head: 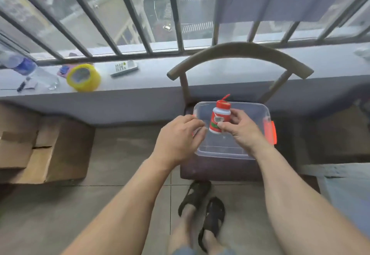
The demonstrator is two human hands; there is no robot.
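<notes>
Holding small bottle (219,117) in right hand (243,130), centre of frame, above clear plastic box (224,155) on chair seat (210,171). Right grip closed round lower half of bottle, with thumb across label and other fingers behind. Left hand (179,136) just beside bottle's base, with fingers loosely bent and nothing seen in that grip. Cannot tell whether touching bottle or box rim.

Risks, judged from here:
- Held low on body, with cap end free and leaning toward top of frame. Likely to pivot or slip out on any easing of thumb, then drop into box and roll.
- Thin red strip standing up off cap, possibly an open tab or spout. Cannot confirm from this view. If open, risk of spill on tipping.
- Left hand close to left side of box. Risk of shoving light, seemingly empty box across seat toward its edge with one careless knock.
- Passing from hand to hand looks like another weak point, given two grips crowding one small body.

Look of bottle:
- Short and squat, white plastic, narrowing at shoulder under wide red cap.
- Red label with green patch and small pale panel of print, unreadable.
- Smooth and glossy, probably slippery to hold.
</notes>
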